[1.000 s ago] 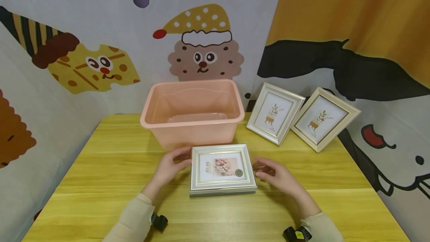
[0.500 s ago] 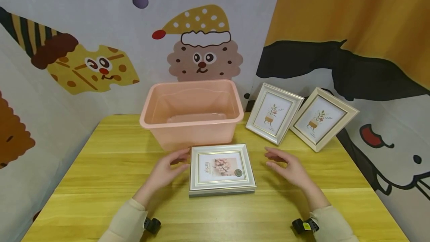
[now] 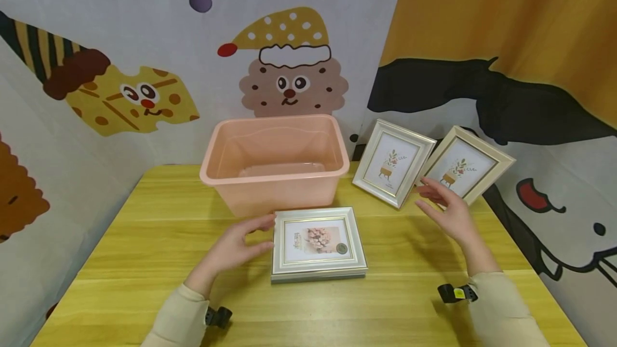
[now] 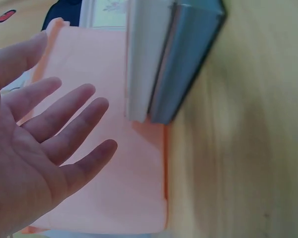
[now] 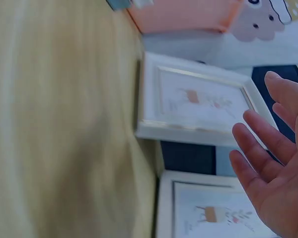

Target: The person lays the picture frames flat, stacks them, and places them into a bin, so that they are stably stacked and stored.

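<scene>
Two picture frames lie stacked flat on the table; the upper picture frame (image 3: 318, 242) has a silver-white border and a flower print. My left hand (image 3: 236, 248) is at the stack's left edge, fingers loosely spread; the left wrist view shows the left palm (image 4: 35, 148) holding nothing. My right hand (image 3: 448, 210) is in the air in front of two picture frames leaning against the wall. Of these, the silver frame (image 3: 394, 162) is left and the cream frame (image 3: 487, 162) right, partly covered by that hand. In the right wrist view the right fingers (image 5: 260, 148) are spread, holding nothing.
A pink plastic tub (image 3: 275, 191) stands behind the stacked frames, near the wall. The yellow wooden table (image 3: 144, 240) ends at a cartoon-printed wall covering (image 3: 168, 25) at the back and sides.
My right hand has left the right edge of the stack and moved right and away from me to the leaning frames. The left hand has shifted only slightly beside the stack.
</scene>
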Demonstrator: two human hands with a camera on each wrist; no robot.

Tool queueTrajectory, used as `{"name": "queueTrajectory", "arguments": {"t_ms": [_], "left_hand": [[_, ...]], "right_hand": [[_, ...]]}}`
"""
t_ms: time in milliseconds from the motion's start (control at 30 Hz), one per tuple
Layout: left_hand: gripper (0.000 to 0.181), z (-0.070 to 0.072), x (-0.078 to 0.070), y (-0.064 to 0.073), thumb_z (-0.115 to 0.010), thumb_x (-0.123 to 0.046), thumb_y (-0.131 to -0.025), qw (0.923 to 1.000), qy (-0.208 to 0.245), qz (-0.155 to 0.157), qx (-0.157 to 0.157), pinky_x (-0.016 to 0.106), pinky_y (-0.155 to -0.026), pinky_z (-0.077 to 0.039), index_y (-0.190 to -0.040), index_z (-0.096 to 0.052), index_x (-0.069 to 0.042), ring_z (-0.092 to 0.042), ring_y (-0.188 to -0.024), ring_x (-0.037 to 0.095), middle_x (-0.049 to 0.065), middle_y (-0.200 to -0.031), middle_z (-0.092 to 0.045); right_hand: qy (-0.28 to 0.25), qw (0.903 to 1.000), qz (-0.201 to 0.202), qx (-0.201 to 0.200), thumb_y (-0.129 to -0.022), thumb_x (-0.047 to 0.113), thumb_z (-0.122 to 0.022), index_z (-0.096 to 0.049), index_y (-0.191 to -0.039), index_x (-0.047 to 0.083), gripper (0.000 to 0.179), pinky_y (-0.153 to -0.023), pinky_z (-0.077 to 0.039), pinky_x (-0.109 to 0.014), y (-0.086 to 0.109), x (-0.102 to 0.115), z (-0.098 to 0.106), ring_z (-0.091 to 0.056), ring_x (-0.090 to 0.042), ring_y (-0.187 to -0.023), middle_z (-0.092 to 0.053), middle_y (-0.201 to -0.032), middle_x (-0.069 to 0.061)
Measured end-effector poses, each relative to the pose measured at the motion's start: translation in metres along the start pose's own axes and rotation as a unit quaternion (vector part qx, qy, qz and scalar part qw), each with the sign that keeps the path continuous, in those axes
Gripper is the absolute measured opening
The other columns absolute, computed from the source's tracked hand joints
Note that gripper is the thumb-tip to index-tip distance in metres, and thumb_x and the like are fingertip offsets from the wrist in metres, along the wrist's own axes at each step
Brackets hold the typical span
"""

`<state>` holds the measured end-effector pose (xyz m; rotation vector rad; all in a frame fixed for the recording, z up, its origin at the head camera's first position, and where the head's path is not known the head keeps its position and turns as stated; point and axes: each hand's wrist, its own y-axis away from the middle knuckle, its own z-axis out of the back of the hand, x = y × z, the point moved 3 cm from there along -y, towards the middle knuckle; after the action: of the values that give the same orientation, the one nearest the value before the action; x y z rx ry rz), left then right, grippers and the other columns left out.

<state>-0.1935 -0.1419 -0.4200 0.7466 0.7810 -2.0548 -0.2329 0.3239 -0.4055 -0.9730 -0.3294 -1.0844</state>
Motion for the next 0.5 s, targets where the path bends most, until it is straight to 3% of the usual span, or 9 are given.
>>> {"name": "queueTrajectory", "arguments": {"t_ms": [100, 167, 333, 433, 500], "left_hand": [[0.061, 0.002, -0.004, -0.001, -0.077, -0.018, -0.088, 0.9999, 0.011, -0.010, -0.003, 0.054, -0.101, -0.045, -0.142, -0.052, -0.002, -0.061, -0.114, 0.029, 0.014, -0.128, -0.064], [0.062, 0.004, -0.006, -0.003, -0.077, -0.018, -0.088, 0.9996, 0.023, -0.014, -0.008, 0.054, -0.102, -0.044, -0.143, -0.052, -0.005, -0.061, -0.115, 0.030, 0.013, -0.129, -0.064], [0.061, 0.006, -0.012, -0.006, -0.077, -0.015, -0.088, 0.9979, 0.053, -0.033, -0.015, 0.053, -0.105, -0.042, -0.143, -0.052, -0.008, -0.059, -0.119, 0.030, 0.009, -0.133, -0.062], [0.061, 0.005, -0.017, -0.009, -0.077, -0.014, -0.088, 0.9968, 0.068, -0.040, -0.008, 0.053, -0.106, -0.041, -0.144, -0.052, -0.009, -0.058, -0.121, 0.027, 0.008, -0.135, -0.061], [0.062, 0.003, -0.019, -0.011, -0.077, -0.014, -0.088, 0.9961, 0.078, -0.043, -0.003, 0.053, -0.107, -0.040, -0.144, -0.051, -0.011, -0.056, -0.123, 0.027, 0.008, -0.136, -0.060]], "right_hand": [[0.018, 0.9997, -0.010, -0.013, -0.088, 0.001, -0.073, -0.052, -0.142, 0.001, 0.057, -0.089, -0.040, -0.005, -0.010, -0.004, 0.012, -0.054, 0.005, -0.103, -0.064, -0.117, -0.025], [0.025, 0.9992, -0.021, -0.021, -0.089, 0.004, -0.073, -0.051, -0.143, 0.002, 0.058, -0.089, -0.039, -0.005, -0.016, -0.007, 0.019, -0.054, 0.001, -0.103, -0.063, -0.119, -0.025], [0.044, 0.9970, -0.059, -0.023, -0.092, 0.013, -0.072, -0.045, -0.147, 0.006, 0.062, -0.089, -0.042, -0.011, -0.032, -0.011, 0.029, -0.057, -0.027, -0.109, -0.059, -0.127, -0.025], [0.045, 0.9953, -0.084, -0.019, -0.094, 0.017, -0.071, -0.039, -0.152, 0.010, 0.067, -0.099, -0.048, -0.031, -0.041, -0.011, 0.032, -0.053, -0.039, -0.115, -0.054, -0.133, -0.025], [0.040, 0.9934, -0.106, -0.019, -0.094, 0.020, -0.071, -0.036, -0.154, 0.013, 0.070, -0.101, -0.047, -0.047, -0.046, -0.012, 0.034, -0.051, -0.040, -0.120, -0.050, -0.137, -0.023]]}}
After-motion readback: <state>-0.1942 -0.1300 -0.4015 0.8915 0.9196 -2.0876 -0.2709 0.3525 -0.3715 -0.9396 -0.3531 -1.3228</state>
